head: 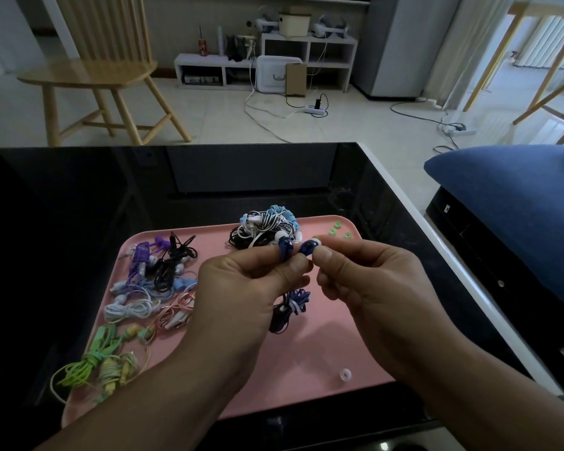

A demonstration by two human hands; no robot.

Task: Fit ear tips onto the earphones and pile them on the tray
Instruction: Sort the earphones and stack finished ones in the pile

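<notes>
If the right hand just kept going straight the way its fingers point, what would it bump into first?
Probably the left hand. The right hand pinches a blue earbud and points leftward at the left hand's fingertips, nearly touching. Depth is hard to judge from one view.

Dark blue earphones [288, 252], both buds with white ear tips [316, 241], held above pink tray [306, 362], cord bundle dangling. Bundled earphone piles [150, 281] on tray left and far middle. Three green tips [336, 230] far-right corner, one clear tip [345, 374] near edge.
</notes>
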